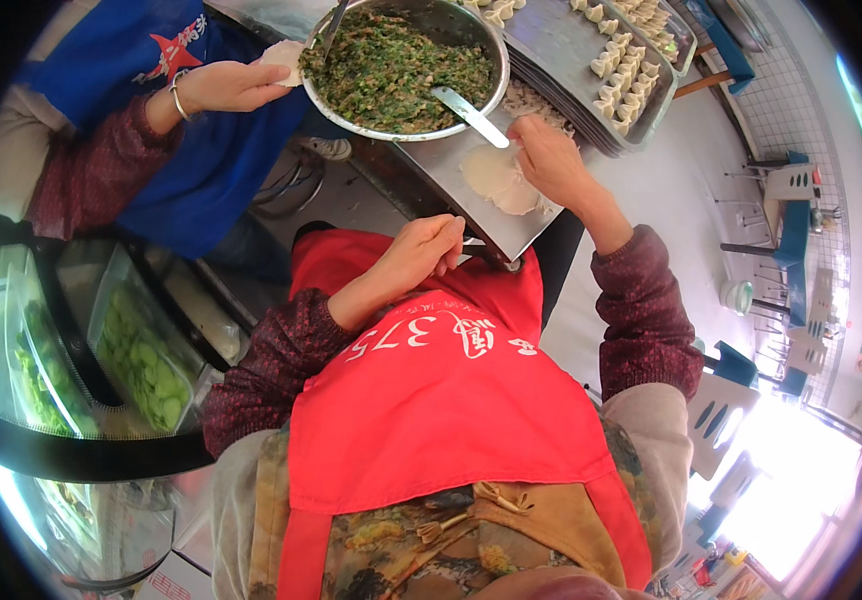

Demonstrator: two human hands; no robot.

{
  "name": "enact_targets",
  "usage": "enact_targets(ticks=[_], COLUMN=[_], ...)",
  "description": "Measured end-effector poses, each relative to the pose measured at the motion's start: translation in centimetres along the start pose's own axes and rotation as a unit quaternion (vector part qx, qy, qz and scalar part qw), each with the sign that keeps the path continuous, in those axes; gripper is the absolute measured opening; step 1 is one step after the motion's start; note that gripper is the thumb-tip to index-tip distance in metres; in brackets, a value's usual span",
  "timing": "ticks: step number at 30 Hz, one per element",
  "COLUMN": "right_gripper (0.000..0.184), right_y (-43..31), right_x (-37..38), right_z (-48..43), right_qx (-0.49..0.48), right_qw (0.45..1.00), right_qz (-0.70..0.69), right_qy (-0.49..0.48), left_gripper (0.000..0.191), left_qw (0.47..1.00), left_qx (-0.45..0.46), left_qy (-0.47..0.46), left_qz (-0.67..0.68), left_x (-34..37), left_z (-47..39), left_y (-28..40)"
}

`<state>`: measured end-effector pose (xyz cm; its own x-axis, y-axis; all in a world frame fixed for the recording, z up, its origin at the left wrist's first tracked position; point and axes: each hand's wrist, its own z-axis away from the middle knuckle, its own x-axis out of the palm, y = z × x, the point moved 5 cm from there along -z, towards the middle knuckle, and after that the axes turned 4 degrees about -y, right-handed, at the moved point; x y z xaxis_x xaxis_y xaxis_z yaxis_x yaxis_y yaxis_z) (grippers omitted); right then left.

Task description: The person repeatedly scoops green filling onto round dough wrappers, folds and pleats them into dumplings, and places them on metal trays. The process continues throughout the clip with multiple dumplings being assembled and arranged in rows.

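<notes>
My right hand (551, 161) is over the near table corner, its fingers bent beside the handle end of a metal spatula (468, 114). Whether the fingertips touch that handle or a wrapper is unclear. Below them, thin round dough wrappers (492, 174) lie overlapping on the metal tabletop (506, 236). The spatula leans over the rim of a large steel bowl (502, 75) of chopped green filling (393, 71). My left hand (427, 247) is half curled before my red apron (431, 420); its palm is hidden, and no object shows in it.
Stacked metal trays (551, 56) carry rows of folded dumplings (626, 79) at the back right. To the left, a co-worker's hand (232, 86) holds a wrapper (284, 60) by the bowl. A glass-fronted case with tubs of sliced green vegetables (142, 360) stands at my left.
</notes>
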<state>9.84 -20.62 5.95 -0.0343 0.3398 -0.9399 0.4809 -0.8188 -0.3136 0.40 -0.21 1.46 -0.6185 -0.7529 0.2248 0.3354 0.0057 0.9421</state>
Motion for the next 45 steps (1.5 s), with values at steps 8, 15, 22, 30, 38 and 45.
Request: enact_targets(ticks=[8,15,22,30,38,45], right_gripper=[0.030,0.010,0.014,0.020,0.012,0.019], right_y=[-0.7,-2.9,-3.5,-1.3,-2.0,-0.6], right_x=[2.6,-0.4,-1.6,2.1,1.7,-3.2], right_z=[-2.7,-1.4,-0.4,1.0,1.1,-0.1], right_qx=[0.015,-0.094,-0.073,0.160,0.139,0.064], right_qw=[0.994,0.994,0.982,0.881,0.903,0.969], right_qz=[-0.057,-0.064,-0.169,-0.445,-0.408,-0.151], right_qy=[-0.092,-0.005,0.033,-0.026,0.006,0.184], left_gripper=[0.030,0.023,0.025,0.020,0.024,0.029], left_qw=[0.985,0.831,0.942,0.983,0.996,0.941], left_qx=[0.056,0.334,0.203,0.122,0.041,0.030], left_qy=[0.078,0.232,0.143,0.126,0.018,0.102], left_qz=[-0.140,-0.379,-0.224,0.060,0.083,0.320], left_x=[-0.8,-1.6,-1.4,-2.7,-2.6,-3.8], left_z=[-0.7,-2.4,-7.5,-6.6,-5.5,-2.7], left_y=[0.9,5.0,4.5,2.3,1.5,0.2])
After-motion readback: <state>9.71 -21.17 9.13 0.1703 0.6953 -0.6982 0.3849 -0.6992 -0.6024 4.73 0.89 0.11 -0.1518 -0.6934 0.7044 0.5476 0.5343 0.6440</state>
